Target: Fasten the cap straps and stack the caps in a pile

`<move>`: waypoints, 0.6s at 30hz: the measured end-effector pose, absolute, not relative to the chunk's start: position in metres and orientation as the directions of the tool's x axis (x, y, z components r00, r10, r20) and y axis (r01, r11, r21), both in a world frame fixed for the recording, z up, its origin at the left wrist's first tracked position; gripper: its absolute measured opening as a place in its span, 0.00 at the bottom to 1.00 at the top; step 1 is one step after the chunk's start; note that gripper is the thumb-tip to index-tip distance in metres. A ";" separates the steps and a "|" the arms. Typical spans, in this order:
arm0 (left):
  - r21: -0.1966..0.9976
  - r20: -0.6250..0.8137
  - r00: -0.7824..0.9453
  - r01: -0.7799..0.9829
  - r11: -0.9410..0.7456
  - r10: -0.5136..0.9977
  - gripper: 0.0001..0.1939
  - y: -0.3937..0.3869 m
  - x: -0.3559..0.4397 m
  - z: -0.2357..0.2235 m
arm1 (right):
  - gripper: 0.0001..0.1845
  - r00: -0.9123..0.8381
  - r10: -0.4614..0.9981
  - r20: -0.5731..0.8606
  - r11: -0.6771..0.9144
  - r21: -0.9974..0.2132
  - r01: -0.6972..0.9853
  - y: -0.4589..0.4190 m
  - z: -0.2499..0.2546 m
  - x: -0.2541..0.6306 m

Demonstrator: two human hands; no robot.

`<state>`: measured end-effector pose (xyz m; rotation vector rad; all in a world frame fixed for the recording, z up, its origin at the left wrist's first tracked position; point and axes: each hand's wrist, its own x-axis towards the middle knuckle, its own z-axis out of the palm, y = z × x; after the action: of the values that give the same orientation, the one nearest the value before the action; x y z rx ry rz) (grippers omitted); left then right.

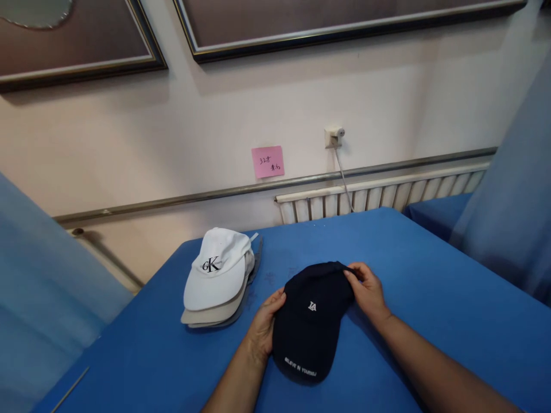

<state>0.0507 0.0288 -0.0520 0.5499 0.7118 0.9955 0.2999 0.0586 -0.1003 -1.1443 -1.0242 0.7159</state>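
A dark navy baseball cap (314,321) with a small white logo on its front and white lettering along the brim is held between both hands, brim toward me. My left hand (266,321) grips its left side, thumb on top, where crown and brim meet. With thumb and fingers closed, my right hand (368,289) pinches the back edge of the cap at the upper right. To the left lies a stack of caps: a white cap (217,281) with black letters on top, a beige cap (215,314) under it and a grey one (258,258) at the bottom.
The caps are on a blue-covered table (430,298). Behind it are a metal rail (206,196), a white radiator (387,195), a pink note (267,162) and a socket (333,137) with a cord. Blue curtains (38,287) hang at both sides.
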 end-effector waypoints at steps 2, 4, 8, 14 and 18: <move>0.701 -0.307 0.323 -0.560 0.442 0.895 0.16 0.031 0.049 -0.053 | 0.12 0.422 0.847 0.324 0.323 -0.943 0.075 0.057 -0.097 0.300; 0.720 -0.339 0.256 -0.549 0.424 0.906 0.17 0.033 0.046 -0.057 | 0.12 0.414 0.827 0.381 0.367 -0.923 0.116 0.056 -0.095 0.302; 0.809 -0.341 0.092 -0.478 0.342 0.935 0.20 0.039 0.044 -0.068 | 0.17 0.344 0.846 0.408 0.363 -0.913 0.188 0.060 -0.098 0.308; 0.984 -0.140 -0.104 -0.127 0.126 0.985 0.13 0.044 0.051 -0.081 | 0.22 0.317 0.906 0.280 0.241 -0.958 0.157 0.067 -0.110 0.311; 0.989 -0.006 -0.111 0.145 0.022 0.994 0.11 0.042 0.054 -0.080 | 0.19 0.242 0.921 0.306 0.261 -0.944 0.201 0.067 -0.113 0.307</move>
<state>0.0543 0.0418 -0.0798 1.2519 1.4073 1.2073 0.3074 0.0673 -0.1127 -1.2236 -1.2446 0.7134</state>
